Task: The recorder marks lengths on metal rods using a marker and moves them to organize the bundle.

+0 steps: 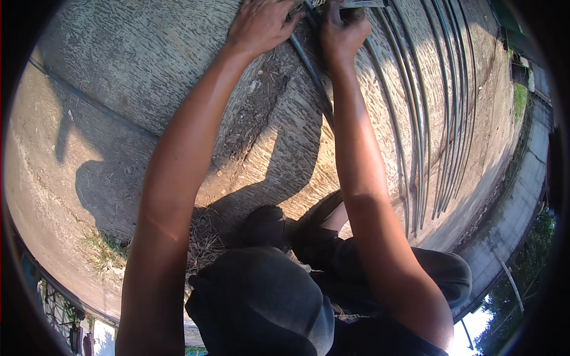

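At the top edge, my left hand (264, 25) is bent over with its fingers curled, next to a dark metal rod (310, 66) that runs down between my forearms. Its fingertips are partly cut off, so what they grip is hidden. Just to the right, my right hand (345, 37) is closed in a fist, with the thumb pressed against the fingers. A white printed flat piece (362, 3) shows right above that fist, cut off by the picture's edge. I cannot make out its kind, nor whether the fist holds it.
Several long metal rods (423, 118) lie side by side on the rough concrete (148, 71) at right. A crack with soil and dry grass (252, 110) crosses the slab. My knee (261, 296) is bent near the bottom. A paved strip (525, 178) curves along the far right.
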Demonstrator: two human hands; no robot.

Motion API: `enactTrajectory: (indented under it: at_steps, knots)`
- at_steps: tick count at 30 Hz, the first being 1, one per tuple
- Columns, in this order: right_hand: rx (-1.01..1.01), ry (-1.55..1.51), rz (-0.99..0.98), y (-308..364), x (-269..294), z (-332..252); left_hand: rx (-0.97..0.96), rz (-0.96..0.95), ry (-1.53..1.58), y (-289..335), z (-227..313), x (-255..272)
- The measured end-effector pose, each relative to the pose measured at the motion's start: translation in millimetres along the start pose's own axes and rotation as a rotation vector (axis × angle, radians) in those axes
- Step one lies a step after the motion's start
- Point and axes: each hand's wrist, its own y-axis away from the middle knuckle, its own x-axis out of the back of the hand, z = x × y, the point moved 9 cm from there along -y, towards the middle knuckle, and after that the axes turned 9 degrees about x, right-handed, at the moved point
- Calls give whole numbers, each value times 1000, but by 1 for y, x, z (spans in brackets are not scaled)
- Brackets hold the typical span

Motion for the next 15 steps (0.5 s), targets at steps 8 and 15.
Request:
enactTrajectory:
  at_steps: [8,15]
  knots:
    - [-60,47,43,-1,4,2,11,-2,-2,-1,-1,-1]
    - [-54,-34,72,-1,3,4,8,3,3,-1,1,1]
